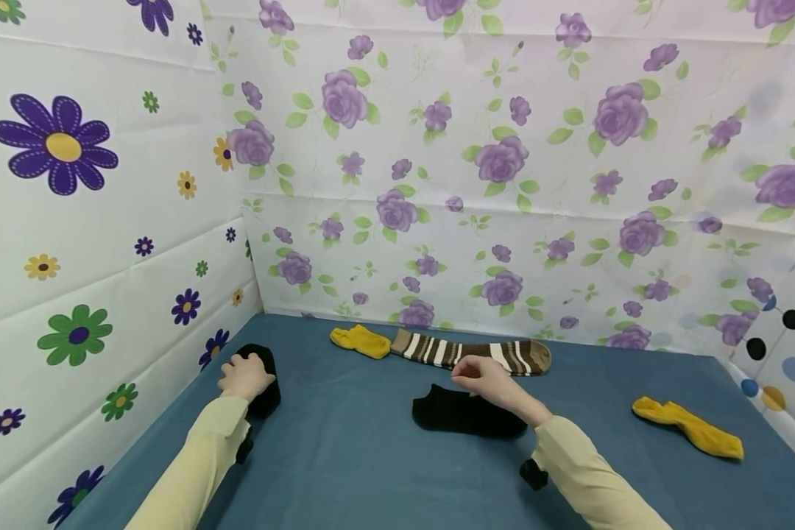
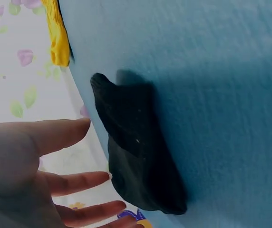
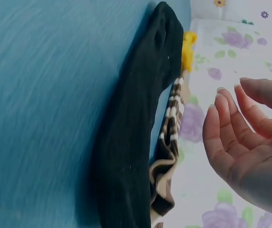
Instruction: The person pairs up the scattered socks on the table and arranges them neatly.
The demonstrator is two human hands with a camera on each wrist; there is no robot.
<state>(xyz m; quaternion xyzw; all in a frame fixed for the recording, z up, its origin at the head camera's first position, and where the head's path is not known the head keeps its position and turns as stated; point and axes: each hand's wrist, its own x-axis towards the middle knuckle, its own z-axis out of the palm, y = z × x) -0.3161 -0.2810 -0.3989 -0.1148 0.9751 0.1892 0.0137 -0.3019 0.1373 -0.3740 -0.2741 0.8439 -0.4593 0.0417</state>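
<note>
Over a black sock (image 1: 262, 401) at the left of the table hovers my left hand (image 1: 246, 377). In the left wrist view its thumb and fingers are spread apart beside that black sock (image 2: 136, 142), holding nothing. My right hand (image 1: 490, 379) is above a second black sock (image 1: 460, 414) near the middle. The right wrist view shows this sock (image 3: 131, 114) lying on the cloth, with the right hand (image 3: 250, 137) apart from it, fingers loosely bent and nothing between them.
Behind lie a striped brown and white sock (image 1: 437, 352) and a yellow sock (image 1: 361, 341). Another yellow sock (image 1: 692, 427) rests at the right. A blue cloth (image 1: 351, 456) covers the table, with patterned sheets (image 1: 384, 169) hanging around it.
</note>
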